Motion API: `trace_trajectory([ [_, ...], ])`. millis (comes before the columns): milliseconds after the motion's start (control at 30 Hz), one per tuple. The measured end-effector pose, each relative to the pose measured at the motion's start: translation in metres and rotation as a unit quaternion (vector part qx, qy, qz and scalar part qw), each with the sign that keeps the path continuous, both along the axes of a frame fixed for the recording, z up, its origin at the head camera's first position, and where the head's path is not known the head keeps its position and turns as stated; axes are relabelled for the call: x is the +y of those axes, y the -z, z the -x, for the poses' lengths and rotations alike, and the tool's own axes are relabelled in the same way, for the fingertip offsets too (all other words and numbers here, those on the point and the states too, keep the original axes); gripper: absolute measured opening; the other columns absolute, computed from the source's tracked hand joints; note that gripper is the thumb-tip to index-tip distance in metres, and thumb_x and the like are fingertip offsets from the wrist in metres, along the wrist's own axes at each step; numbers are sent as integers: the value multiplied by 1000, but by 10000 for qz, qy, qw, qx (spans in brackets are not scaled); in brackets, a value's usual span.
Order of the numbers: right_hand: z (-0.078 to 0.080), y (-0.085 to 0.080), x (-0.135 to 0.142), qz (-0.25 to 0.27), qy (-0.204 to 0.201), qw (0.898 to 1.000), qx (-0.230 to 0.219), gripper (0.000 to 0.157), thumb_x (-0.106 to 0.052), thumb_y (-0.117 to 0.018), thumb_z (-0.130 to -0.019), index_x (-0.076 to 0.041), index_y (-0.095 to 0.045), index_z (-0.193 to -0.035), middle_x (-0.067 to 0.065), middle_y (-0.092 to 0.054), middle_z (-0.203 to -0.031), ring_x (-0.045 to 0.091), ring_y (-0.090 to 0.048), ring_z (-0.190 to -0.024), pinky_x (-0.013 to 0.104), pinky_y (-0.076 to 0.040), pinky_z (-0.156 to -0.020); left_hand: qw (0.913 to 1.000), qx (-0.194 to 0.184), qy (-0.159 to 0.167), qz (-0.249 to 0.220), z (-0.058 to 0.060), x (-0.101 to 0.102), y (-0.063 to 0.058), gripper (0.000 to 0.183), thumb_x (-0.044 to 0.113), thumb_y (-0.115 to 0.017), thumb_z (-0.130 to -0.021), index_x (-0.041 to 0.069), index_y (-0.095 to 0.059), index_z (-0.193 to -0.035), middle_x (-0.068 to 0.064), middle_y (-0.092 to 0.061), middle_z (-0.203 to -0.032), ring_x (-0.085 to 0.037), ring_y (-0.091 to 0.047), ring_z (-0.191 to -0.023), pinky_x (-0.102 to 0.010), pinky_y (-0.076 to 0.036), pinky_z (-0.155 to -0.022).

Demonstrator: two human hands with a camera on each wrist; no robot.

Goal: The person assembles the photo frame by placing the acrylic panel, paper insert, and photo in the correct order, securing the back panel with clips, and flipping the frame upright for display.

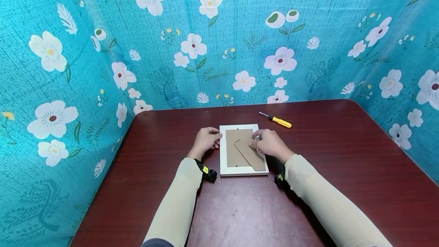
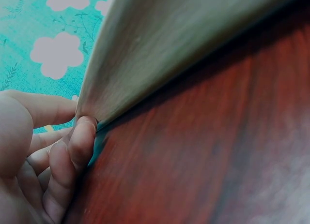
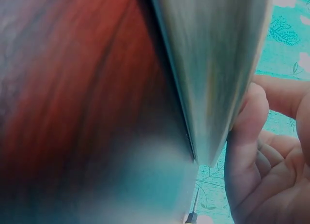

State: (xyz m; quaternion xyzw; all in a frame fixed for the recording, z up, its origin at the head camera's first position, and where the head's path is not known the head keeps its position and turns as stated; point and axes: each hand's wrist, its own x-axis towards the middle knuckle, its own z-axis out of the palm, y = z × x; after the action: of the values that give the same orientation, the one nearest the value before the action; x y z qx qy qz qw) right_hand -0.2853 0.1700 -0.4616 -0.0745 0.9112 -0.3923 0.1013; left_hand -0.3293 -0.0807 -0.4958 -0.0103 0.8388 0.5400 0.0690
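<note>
A white picture frame [image 1: 223, 155] lies face down on the dark red table, its brown backing board [image 1: 233, 155] upward. A slanted brown easel stand [image 1: 252, 153] is on the board. My left hand [image 1: 206, 139] grips the frame's left edge near the top; in the left wrist view, the fingers [image 2: 82, 137] pinch the rim. My right hand [image 1: 271, 143] is at the upper right side, its thumb and index fingertips over the rim and backing. In the right wrist view, the thumb [image 3: 249, 112] meets the frame's edge [image 3: 213, 88]; what lies between the fingertips is partly hidden.
Behind the frame, to the right, a screwdriver [image 1: 280, 121] with a yellow handle lies on the table [image 1: 164, 140]. A blue flowered cloth [image 1: 219, 48] hangs behind and along both sides of the table.
</note>
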Motion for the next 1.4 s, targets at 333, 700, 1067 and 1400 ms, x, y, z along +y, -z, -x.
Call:
trace_trajectory([
  [333,-5,-2,-1,-241,-254,9991,240,39,-25,-74,-87,-2,-65,-116,4,-65,-79,14,-59,-56,30,-48,-54,10000,1,17,-16,-1,-1,0,19,20,-69,-91,6,-68,-105,-11,-66,-69,-20,-63,-54,-29,-52,-49],
  [700,-30,-12,-1,-1251,-834,9859,730,46,-43,-81,-77,-11,-70,-109,-2,-64,-90,15,-56,-83,36,-50,-74,10000,-15,2,-88,1,0,1,18,19,-69,-91,6,-69,-103,-11,-66,-68,-20,-63,-53,-29,-52,-48],
  [1067,-53,-15,2,-1999,-1071,9681,1063,63,-46,-87,-66,-12,-69,-116,3,-61,-113,18,-57,-94,40,-49,-82,10000,2,-5,-38,-1,1,-1,19,19,-69,-91,5,-69,-104,-12,-66,-66,-19,-63,-52,-28,-52,-48],
  [1400,-57,-15,9,-1864,-1177,9671,1269,60,-38,-88,-67,-11,-69,-117,2,-61,-113,16,-57,-89,37,-49,-79,9999,4,-3,-109,0,-1,1,19,19,-69,-91,6,-68,-105,-12,-66,-67,-20,-63,-52,-30,-52,-49],
])
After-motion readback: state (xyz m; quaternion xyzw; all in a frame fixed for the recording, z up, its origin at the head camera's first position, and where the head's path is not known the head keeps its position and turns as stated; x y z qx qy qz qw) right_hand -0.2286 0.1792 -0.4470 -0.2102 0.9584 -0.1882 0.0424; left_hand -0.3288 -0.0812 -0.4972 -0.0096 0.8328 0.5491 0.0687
